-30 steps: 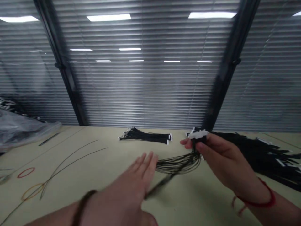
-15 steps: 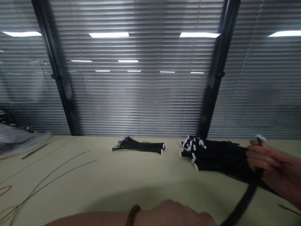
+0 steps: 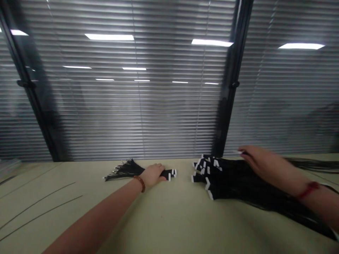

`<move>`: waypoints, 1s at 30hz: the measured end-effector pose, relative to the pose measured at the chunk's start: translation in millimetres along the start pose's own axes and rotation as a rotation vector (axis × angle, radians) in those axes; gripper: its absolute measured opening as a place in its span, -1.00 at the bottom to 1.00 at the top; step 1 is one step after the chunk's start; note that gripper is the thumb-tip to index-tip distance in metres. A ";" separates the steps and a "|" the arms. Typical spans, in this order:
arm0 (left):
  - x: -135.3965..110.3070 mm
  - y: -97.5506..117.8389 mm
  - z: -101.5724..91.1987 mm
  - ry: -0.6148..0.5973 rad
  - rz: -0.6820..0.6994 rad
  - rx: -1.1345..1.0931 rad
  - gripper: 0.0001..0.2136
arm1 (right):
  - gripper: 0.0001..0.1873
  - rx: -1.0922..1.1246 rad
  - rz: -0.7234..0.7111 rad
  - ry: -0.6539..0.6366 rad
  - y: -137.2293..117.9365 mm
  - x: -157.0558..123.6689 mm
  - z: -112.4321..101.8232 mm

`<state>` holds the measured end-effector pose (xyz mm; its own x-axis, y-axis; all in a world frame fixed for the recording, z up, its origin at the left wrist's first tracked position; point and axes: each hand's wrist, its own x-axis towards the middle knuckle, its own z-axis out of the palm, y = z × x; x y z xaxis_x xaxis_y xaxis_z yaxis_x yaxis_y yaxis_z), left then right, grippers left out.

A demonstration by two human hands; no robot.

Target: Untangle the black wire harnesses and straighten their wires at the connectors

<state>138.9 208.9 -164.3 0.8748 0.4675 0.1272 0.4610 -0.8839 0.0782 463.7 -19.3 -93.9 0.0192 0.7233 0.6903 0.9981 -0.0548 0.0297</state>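
Note:
My left hand [image 3: 153, 175] reaches to the back of the table, its fingers curled over a small bundle of black cables [image 3: 129, 169]. White connectors show at the bundle's right end and metallic tips at its left. My right hand [image 3: 262, 163] is closed over the larger pile of black cables [image 3: 233, 183]. A white connector [image 3: 239, 152] pokes out at its fingertips, on the end of a black cable mostly hidden by the hand. Many white connectors stick out of the pile's left end.
Two thin dark wires [image 3: 39, 194] lie on the pale table [image 3: 161, 218] at left. A clear plastic bag [image 3: 9, 165] sits at the far left edge. Behind the table stand windows with blinds [image 3: 169, 116] and dark frame posts.
My left hand has gone from the near edge forward to the small bundle. My right hand has moved left over the large pile, still holding a cable's connector end. The view has turned right.

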 end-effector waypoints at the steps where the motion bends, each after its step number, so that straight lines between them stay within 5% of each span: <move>1: -5.3 0.3 0.9 0.002 0.000 0.001 -0.73 | -0.74 -0.010 -0.022 -0.058 -2.9 -2.8 18.2; 4: -21.4 -5.2 -5.0 0.020 0.000 -0.014 -0.77 | -0.68 -0.057 0.003 -0.089 -25.9 -15.9 71.3; 7: -30.5 -17.1 -17.4 0.073 -0.010 -0.037 -0.78 | -0.61 -0.027 -0.048 -0.073 -65.6 -34.3 94.8; 14: -22.9 6.0 -6.7 0.143 0.219 -0.091 -0.78 | -0.60 0.206 -0.240 -0.193 -157.9 -79.4 71.2; 17: -14.8 13.4 -12.6 0.331 0.242 -0.128 -0.79 | -0.68 0.302 -0.228 -0.278 -168.8 -88.1 64.7; 20: -15.9 -4.2 -64.2 0.712 0.165 -0.201 -0.81 | -0.76 0.384 -0.172 -0.320 -165.1 -89.4 62.6; 24: -43.2 -19.3 -176.4 1.208 0.170 -0.309 -0.83 | -0.75 0.519 -0.125 -0.318 -158.6 -91.3 62.5; 27: -69.6 19.5 -233.4 1.390 0.310 -0.404 -0.94 | -0.69 0.658 -0.102 -0.246 -163.0 -81.5 58.1; 30: -82.2 84.3 -241.9 1.314 0.412 -0.528 -0.96 | -0.56 0.852 -0.068 -0.124 -186.1 -43.0 41.0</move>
<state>69.9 98.3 71.1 0.0348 0.1176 0.9925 -0.1406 -0.9826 0.1213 279.5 -12.0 -158.8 -0.0849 0.7787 0.6216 0.7004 0.4904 -0.5186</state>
